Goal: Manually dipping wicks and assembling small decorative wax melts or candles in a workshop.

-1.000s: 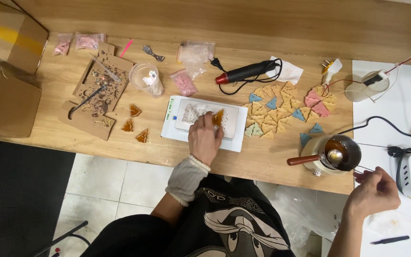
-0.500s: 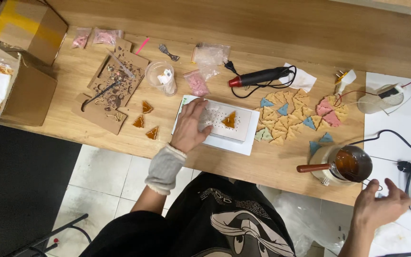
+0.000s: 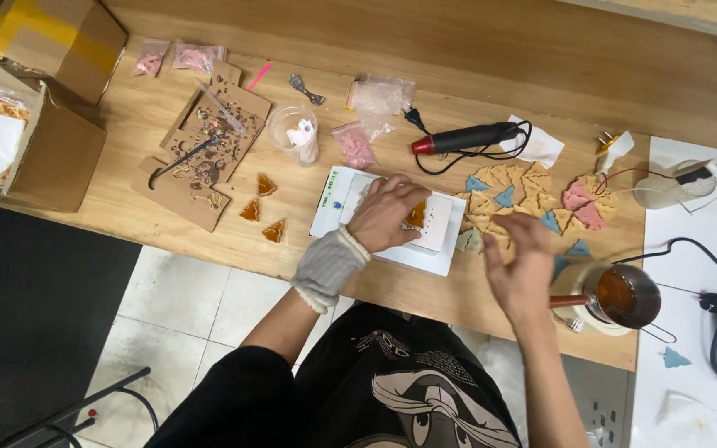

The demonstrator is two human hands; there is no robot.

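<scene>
Your left hand wears a grey ribbed wrist cuff over the white mould tray, beside an amber triangle. The flat tree shapes are tan, blue and pink. The heat gun is black with a red tip; the pot holds amber liquid.

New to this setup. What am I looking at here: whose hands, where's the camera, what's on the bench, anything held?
No machine: a person works with bare hands, filmed by one camera on their head, looking down. The left hand, with a grey wrist sleeve, rests on a white mold beside an amber triangle. The right hand is blurred above the bench, open, holding nothing. To its right lie pale triangle pieces, a heat gun and a small pot of amber liquid. To the left are three more amber triangles, a cardboard sheet with scraps, a plastic cup and small bags.
</scene>
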